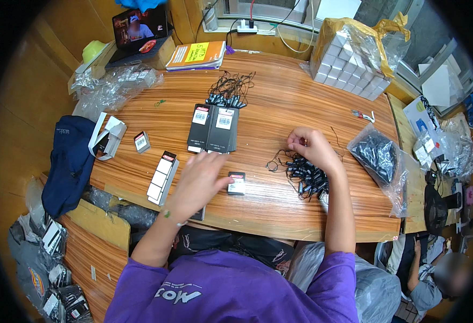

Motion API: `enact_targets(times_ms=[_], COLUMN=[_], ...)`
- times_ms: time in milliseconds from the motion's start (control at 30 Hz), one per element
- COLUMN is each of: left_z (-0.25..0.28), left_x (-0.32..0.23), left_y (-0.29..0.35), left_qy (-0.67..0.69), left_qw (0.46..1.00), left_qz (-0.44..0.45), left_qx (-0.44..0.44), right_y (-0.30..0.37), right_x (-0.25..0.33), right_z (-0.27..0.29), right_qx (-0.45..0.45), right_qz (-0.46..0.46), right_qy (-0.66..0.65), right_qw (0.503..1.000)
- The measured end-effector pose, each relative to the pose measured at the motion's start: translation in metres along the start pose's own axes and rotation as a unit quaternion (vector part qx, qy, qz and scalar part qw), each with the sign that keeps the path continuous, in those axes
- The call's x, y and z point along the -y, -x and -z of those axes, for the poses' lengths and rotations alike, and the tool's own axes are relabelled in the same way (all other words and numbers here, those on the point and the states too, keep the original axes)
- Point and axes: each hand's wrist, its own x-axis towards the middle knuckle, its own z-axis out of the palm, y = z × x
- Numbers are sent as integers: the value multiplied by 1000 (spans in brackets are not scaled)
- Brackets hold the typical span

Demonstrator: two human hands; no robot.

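My left hand [201, 175] lies palm down with its fingers stretched out, at the near edge of two stacks of black hang tags [223, 134]. White labels and a bundle of black strings [231, 89] show at their far end. The thumb reaches to the edge of a small stack of black-and-white cards [237, 183]. My right hand [314, 148] is closed, thumb and fingers pinched together, above a pile of black tag strings [307, 177] with small plastic ends. Whatever is between those fingertips is too small to make out.
At the left stand a row of white label cards [162, 177], a small card block [141, 141] and a white box [110, 137]. A clear bag of black strings [379, 156] lies right. Farther back are a bag of white boxes [349, 62], notebooks [196, 55] and a laptop [139, 32].
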Motion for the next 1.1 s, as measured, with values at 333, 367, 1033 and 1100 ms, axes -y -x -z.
enact_targets(times_ms=[333,367,1033,1100], left_z=[45,42,32,33], left_x=[28,30,41,44], left_y=[31,32,34,34], left_qy=[3,16,183,214], left_qw=[995,995,974,963], left_qz=[69,67,114,144], left_qx=[70,71,64,74], right_y=[13,15,9,8], right_x=[47,55,43,44], right_z=[-85,-91,-102,-99], right_qx=[-9,18,83,89], right_qz=[188,170,-11,-15], right_qy=[120,151,-144,-160], right_qw=[975,974,986,983])
